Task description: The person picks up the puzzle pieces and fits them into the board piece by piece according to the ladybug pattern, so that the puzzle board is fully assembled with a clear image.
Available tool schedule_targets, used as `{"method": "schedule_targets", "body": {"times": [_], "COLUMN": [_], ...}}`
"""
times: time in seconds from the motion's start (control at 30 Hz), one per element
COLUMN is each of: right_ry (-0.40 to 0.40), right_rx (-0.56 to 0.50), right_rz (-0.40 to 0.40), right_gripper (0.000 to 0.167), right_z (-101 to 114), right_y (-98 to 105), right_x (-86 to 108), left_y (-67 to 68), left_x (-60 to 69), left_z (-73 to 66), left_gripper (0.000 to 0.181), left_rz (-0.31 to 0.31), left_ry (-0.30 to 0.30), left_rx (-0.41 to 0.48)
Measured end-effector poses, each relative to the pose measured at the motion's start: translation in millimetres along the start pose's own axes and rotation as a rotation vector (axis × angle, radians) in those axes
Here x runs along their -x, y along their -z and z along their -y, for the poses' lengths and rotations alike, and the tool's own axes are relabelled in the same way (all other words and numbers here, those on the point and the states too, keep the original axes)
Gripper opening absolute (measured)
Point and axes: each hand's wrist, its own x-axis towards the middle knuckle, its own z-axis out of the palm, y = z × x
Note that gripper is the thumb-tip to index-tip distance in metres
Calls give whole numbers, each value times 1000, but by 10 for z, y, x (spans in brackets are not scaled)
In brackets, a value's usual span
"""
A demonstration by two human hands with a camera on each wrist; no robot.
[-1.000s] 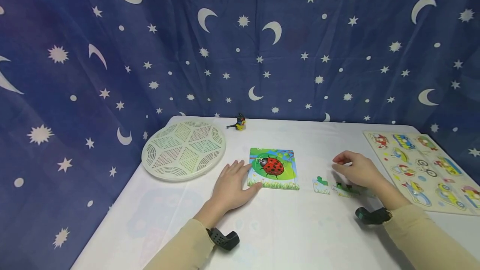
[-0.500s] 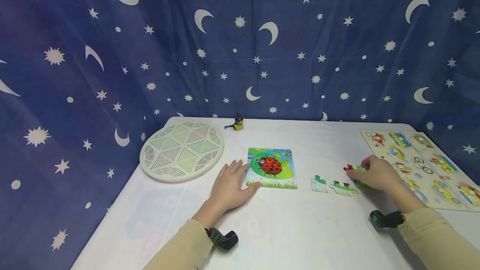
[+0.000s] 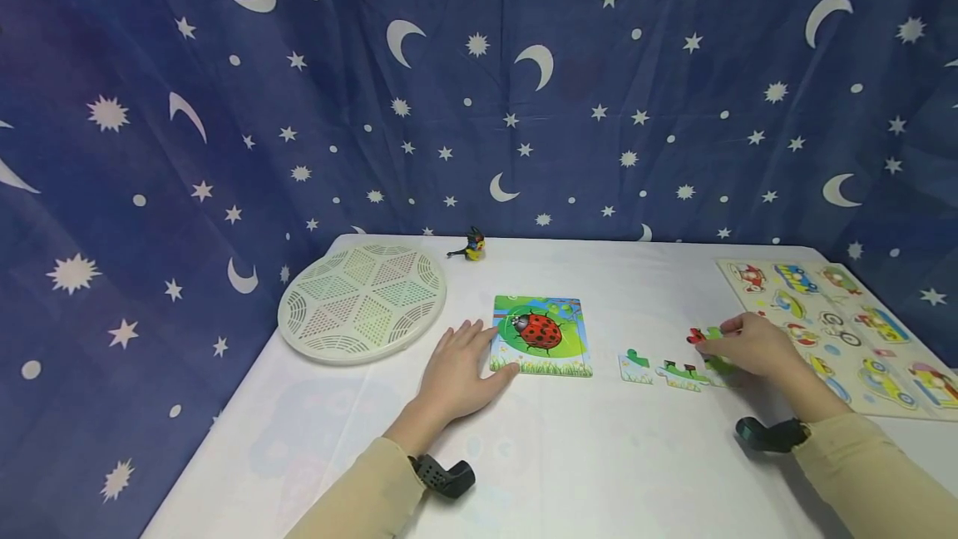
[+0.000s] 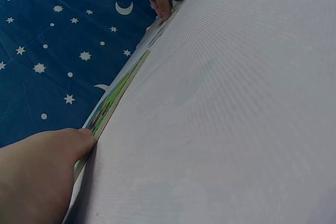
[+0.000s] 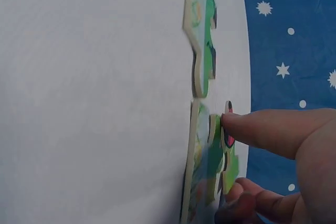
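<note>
The square ladybug puzzle (image 3: 540,334) lies on the white table, its picture filling the board. My left hand (image 3: 460,373) rests flat at its left edge, fingers spread, the thumb at the lower left corner. On the right, my right hand (image 3: 752,349) pinches a red and green puzzle piece (image 3: 696,336) between thumb and fingers; in the right wrist view the thumb presses the piece's red part (image 5: 230,139). Just left of that hand lie a green and white piece (image 3: 635,368) and a green piece with black marks (image 3: 682,375). Another piece lies partly under the hand.
A round perforated board (image 3: 362,303) lies at the back left. A small dark and yellow bird figure (image 3: 474,245) stands near the back edge. At the right lies a board with vehicle pictures (image 3: 846,327). Behind the table hangs a blue curtain (image 3: 569,90) with moons and stars.
My right hand has moved right and has hold of the red and green piece, uncovering more of the black-marked piece. My left hand stays at the ladybug puzzle.
</note>
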Motion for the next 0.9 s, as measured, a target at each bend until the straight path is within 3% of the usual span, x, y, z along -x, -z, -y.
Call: {"method": "schedule_targets", "body": {"times": [0.23, 0.6, 0.9], "right_ry": [32, 38, 66], "right_rx": [-5, -140, -211], "right_rz": [-1, -35, -5], "right_gripper": [69, 34, 44], "right_z": [57, 254, 452], "right_y": [-2, -34, -148], "right_x": [-9, 42, 55], "left_y": [-5, -16, -19], "left_x": [3, -5, 0], "left_z": [4, 15, 13], "left_gripper": [74, 74, 74], "left_rz": [-3, -13, -8], "left_ry": [1, -10, -1], "left_rx": [5, 0, -5]}}
